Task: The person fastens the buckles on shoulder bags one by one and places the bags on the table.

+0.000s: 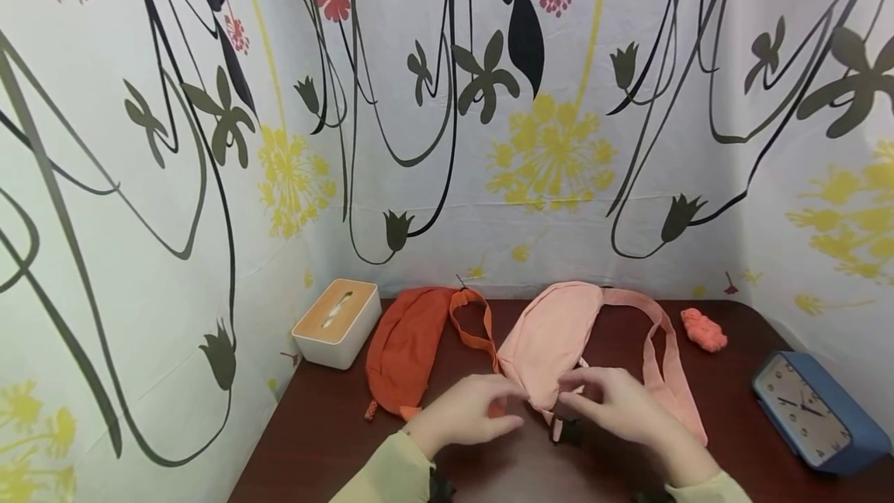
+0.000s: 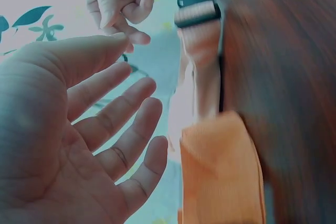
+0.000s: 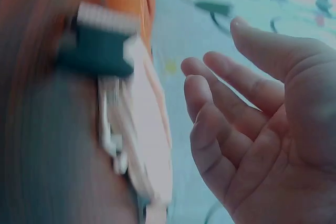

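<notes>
A pale pink waist bag (image 1: 559,328) lies on the dark table, its strap looping off to the right. My left hand (image 1: 471,410) hovers before the bag's near left end, fingers relaxed and holding nothing. Opposite it, my right hand (image 1: 615,406) is close to the bag's near end, its loosely bent fingers empty in the right wrist view. A dark buckle (image 3: 97,51) on the pink strap hangs near the hands, blurred there. To the left lies an orange-red waist bag (image 1: 412,344); its orange strap (image 2: 220,171) passes beside my left hand in the left wrist view.
A white tissue box (image 1: 335,328) with a wooden top stands at the back left. A coral-coloured lump (image 1: 704,330) lies at the back right, and a blue clock (image 1: 817,410) stands at the right. Flower-patterned cloth (image 1: 447,138) encloses the table (image 1: 293,441).
</notes>
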### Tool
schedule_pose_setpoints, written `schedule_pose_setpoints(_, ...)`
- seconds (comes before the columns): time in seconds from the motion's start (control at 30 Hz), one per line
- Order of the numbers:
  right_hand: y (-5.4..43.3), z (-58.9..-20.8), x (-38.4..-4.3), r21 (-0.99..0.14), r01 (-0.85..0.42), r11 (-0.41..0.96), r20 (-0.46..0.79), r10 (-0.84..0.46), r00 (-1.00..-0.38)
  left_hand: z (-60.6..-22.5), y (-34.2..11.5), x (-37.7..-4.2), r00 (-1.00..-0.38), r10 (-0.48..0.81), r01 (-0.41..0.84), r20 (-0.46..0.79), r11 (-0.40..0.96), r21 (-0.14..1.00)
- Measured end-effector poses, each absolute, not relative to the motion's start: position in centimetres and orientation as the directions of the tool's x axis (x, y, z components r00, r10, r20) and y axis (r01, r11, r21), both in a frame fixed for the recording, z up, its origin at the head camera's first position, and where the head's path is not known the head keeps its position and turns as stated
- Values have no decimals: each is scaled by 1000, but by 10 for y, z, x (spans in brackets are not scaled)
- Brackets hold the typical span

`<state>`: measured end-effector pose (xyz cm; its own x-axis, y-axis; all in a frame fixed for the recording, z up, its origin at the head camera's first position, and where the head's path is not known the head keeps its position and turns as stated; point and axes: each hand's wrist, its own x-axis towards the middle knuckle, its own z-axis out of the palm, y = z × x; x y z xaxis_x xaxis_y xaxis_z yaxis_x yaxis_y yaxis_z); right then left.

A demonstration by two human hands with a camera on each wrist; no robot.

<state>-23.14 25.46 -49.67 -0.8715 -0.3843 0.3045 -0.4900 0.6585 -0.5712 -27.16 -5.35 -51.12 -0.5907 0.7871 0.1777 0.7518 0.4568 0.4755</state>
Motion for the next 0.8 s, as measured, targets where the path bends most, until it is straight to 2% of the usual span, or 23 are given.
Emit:
schedule_pose_setpoints(0.2, 314, -500, -222, -566, -398, 722, 237, -320, -917, -513, -24, -270, -537, 822, 790, 190, 410, 456)
schedule_pose_setpoints(0.43, 377, -503, -201, -688, -252, 680, 61, -292, -954, -517, 2, -263, -525, 832, 777, 179, 383, 499)
schedule_pose_setpoints(0.53, 401, -506, -196, -751, -283, 597, 30, -397, -917, -520, 9, -261, -542, 827, 760, 151, 405, 509)
schedule_pose_setpoints(0.67, 420, -512, -197, -834, -290, 470, -18, -548, -836, -522, 15, -259, -578, 808, 731, 113, 451, 512)
schedule_pose_setpoints(0.8, 428, -515, -199, -874, -224, 432, -85, -588, -804, -526, 21, -259, -585, 804, 731, 107, 466, 499)
